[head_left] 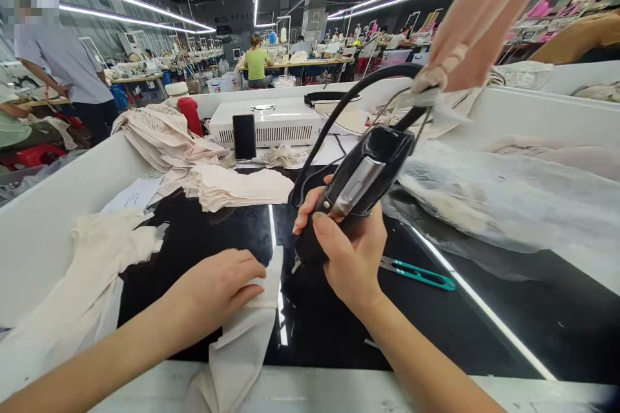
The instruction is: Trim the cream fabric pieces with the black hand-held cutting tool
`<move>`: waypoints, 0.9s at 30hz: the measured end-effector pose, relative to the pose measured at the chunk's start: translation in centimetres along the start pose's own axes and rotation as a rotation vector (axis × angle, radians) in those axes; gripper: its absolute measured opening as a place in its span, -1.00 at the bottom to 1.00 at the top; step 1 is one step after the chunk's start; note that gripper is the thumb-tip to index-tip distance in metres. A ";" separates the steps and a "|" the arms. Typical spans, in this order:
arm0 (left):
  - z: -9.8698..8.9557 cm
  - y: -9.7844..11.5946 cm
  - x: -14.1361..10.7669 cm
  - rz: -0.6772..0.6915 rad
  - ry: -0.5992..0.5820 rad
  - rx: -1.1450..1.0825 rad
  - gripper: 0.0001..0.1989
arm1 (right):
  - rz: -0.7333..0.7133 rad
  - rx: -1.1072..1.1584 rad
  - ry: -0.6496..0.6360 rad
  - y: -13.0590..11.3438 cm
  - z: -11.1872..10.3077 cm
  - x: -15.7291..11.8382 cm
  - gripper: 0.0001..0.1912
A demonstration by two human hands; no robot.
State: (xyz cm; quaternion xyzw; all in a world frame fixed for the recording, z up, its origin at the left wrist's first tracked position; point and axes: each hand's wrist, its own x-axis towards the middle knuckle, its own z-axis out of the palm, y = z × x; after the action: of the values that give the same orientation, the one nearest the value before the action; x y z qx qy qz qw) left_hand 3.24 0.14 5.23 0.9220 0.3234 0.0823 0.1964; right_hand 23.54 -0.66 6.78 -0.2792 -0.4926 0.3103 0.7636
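Observation:
My right hand [351,245] is wrapped round a black handheld tool [361,174] with a metal plate on its side; a cable runs from its top, where pink and white cloth is tied. The tool's small tip points down, just right of a pale fabric strip [249,329]. Over the upper part of that strip lies my left hand [225,284], fingers bent and close together, pressing on the cloth; whether it pinches the fabric is hidden. The strip runs down over the table's front edge.
Teal thread snips [421,276] lie right of my right hand on the black tabletop [320,329]. Pale fabric stacks [237,187] and a phone [244,137] are behind. Cream cloth [97,271] is at left, a clear plastic bag [484,193] at right. People work farther off.

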 end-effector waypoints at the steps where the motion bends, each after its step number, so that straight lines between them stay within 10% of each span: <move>1: -0.1 -0.3 0.5 0.040 0.029 -0.008 -0.88 | 0.004 -0.002 0.000 0.1 0.1 0.0 -0.73; 9: 0.8 -1.9 2.9 0.101 -0.109 -0.057 -0.60 | 0.038 -0.066 -0.003 0.5 0.9 0.0 -0.75; 27: 0.6 -2.2 1.5 0.044 -0.168 -0.018 -0.67 | 0.097 -0.105 -0.033 0.9 2.4 -0.4 -0.70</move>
State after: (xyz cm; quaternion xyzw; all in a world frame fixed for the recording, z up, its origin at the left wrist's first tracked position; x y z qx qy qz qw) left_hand 3.36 2.50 3.81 0.9308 0.2846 0.0119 0.2291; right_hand 21.00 -0.12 6.76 -0.3371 -0.5065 0.3253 0.7239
